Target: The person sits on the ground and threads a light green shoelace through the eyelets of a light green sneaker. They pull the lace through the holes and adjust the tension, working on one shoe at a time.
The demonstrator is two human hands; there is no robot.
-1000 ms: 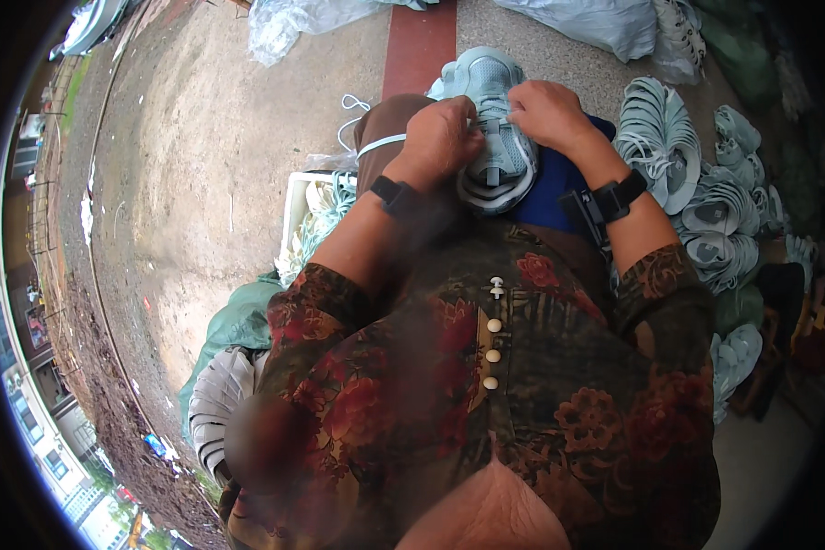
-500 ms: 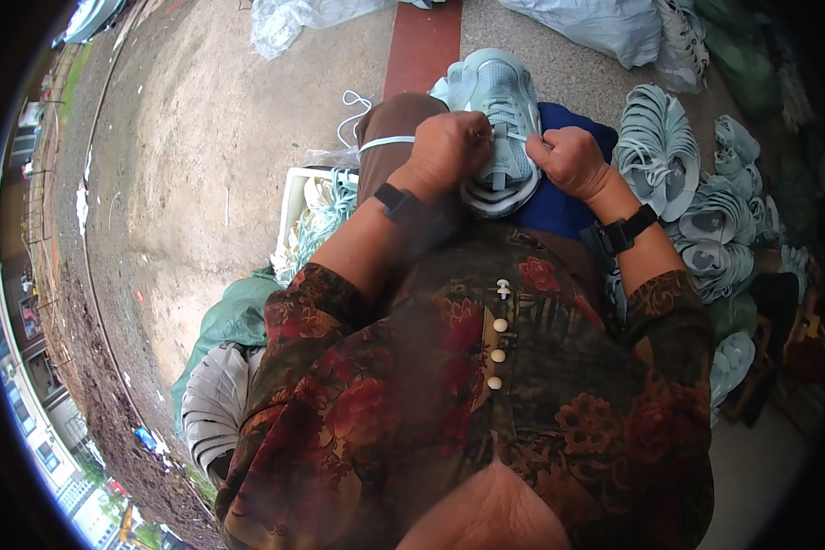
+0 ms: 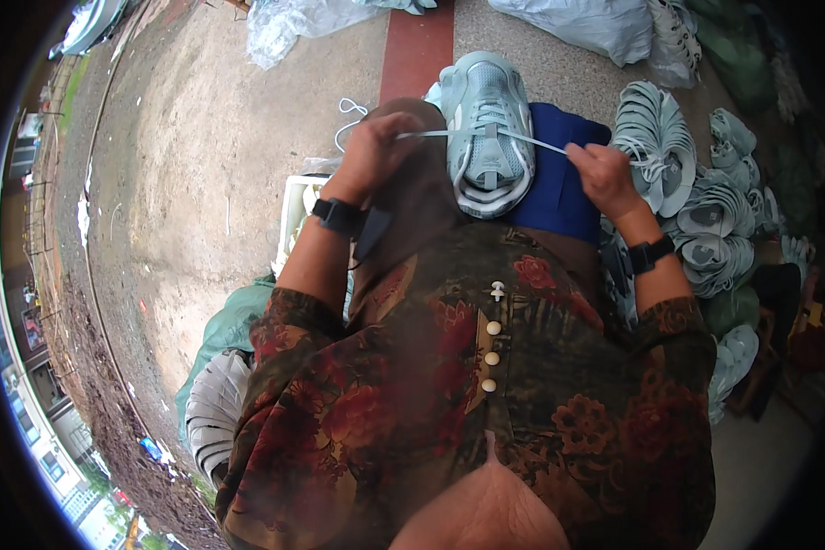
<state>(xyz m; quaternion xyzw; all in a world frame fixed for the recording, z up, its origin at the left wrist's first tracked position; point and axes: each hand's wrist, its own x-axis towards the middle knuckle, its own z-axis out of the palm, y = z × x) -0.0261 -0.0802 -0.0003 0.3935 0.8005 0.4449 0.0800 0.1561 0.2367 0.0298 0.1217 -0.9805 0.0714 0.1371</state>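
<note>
A pale blue-green sneaker (image 3: 491,96) rests on my lap over a dark blue cloth (image 3: 559,197), its toe pointing away from me. A light shoelace (image 3: 537,143) crosses its tongue and stretches taut out to both sides. My left hand (image 3: 376,151) is closed on one end of the lace, left of the shoe above my brown trouser leg. To the right of the shoe, my right hand (image 3: 605,172) pinches the other end. Neither hand touches the sneaker itself.
Stacked pale shoe uppers (image 3: 655,147) lie on my right, with more bundles (image 3: 715,220) beside them. A white basket (image 3: 293,206) stands on my left, near grey stacked pieces (image 3: 218,403) and a green sack (image 3: 234,321). Plastic bags (image 3: 582,27) lie ahead.
Both hands have drawn apart from the tongue, left hand to the left and right hand to the right. The lace between them is now pulled out straight across the shoe.
</note>
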